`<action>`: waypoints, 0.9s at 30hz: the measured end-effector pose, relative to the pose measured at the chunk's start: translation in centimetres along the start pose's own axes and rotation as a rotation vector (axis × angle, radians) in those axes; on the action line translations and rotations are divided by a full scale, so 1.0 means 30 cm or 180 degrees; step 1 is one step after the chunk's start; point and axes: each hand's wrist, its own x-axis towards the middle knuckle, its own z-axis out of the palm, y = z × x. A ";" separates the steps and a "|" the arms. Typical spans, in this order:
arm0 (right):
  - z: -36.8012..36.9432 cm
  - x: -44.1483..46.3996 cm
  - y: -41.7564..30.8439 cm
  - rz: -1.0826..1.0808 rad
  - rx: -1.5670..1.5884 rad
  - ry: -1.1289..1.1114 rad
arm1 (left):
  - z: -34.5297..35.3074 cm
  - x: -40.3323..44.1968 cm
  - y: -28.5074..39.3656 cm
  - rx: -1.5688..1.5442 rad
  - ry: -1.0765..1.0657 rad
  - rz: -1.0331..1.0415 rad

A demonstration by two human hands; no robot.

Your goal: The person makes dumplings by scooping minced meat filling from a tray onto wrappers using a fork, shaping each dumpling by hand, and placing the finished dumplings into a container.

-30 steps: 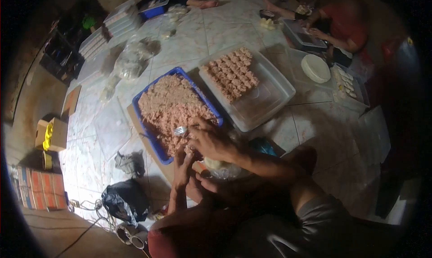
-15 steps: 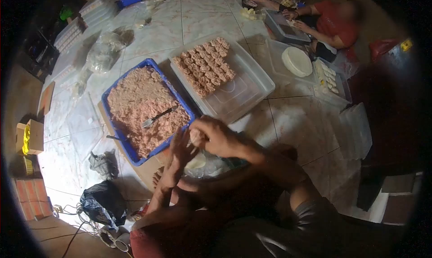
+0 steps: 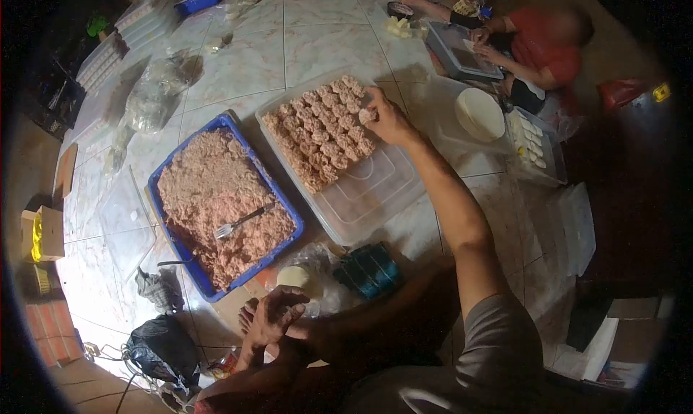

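My right hand (image 3: 390, 119) pinches a lumpy meat dumpling (image 3: 368, 116) at the far right corner of a clear plastic tray (image 3: 361, 215). Rows of similar dumplings (image 3: 317, 129) fill the tray's far part. To the left is a blue tray (image 3: 294, 230) of pink minced filling (image 3: 209, 176), with a fork (image 3: 242, 221) lying on it. Down near my lap, my left hand (image 3: 273, 319) is loosely curled with its fingers apart and nothing visible in it. Just beyond it, a pale round stack of wrappers (image 3: 294, 278) rests in crumpled clear plastic.
A person in a red shirt (image 3: 552, 42) works over a grey-lidded box (image 3: 462, 49) at the far right. Nearby are a round white stack (image 3: 480, 114) and a tray of white pieces (image 3: 528, 140). A black bag (image 3: 162, 349) lies at lower left; stacked containers (image 3: 144, 17) stand far left.
My right hand has moved from beside my left hand out to the clear tray with the dumpling. My left hand has dropped back toward my lap. The view has shifted slightly.
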 end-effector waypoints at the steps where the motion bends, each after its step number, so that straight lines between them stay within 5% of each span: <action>1: 0.014 0.014 0.016 0.0007 0.0006 -0.0015 | -0.001 0.006 0.002 0.0115 0.0109 -0.0028; 7: 0.017 0.022 0.025 -0.0344 -0.0195 -0.0021 | -0.046 0.055 -0.076 0.2065 0.0327 0.0484; 9: -0.032 -0.014 -0.020 0.0362 0.0213 -0.0481 | -0.039 0.062 -0.103 0.2689 0.0342 0.0886; 10: -0.039 -0.026 -0.009 0.0110 -0.0051 -0.0175 | -0.038 0.056 -0.126 0.3334 0.0387 0.1272; 13: -0.068 -0.069 -0.136 -0.0620 -0.0589 0.0150 | -0.061 0.069 -0.355 0.4712 -0.0073 0.1081; 18: 0.067 -0.248 -0.629 -0.1219 0.0449 -0.0797 | -0.077 0.103 -0.293 0.3752 -0.0045 0.1387; 20: 0.231 -0.296 -0.740 -0.1531 0.0726 -0.0749 | -0.041 0.087 -0.280 0.4163 0.0198 0.1433; 24: 0.543 -0.235 -0.802 -0.1862 -0.0623 -0.1148 | -0.038 0.087 -0.310 0.4444 0.0489 0.2132; 27: 0.691 -0.228 -0.832 -0.2030 -0.0905 -0.0667 | -0.030 0.053 -0.304 0.3976 0.0449 0.2139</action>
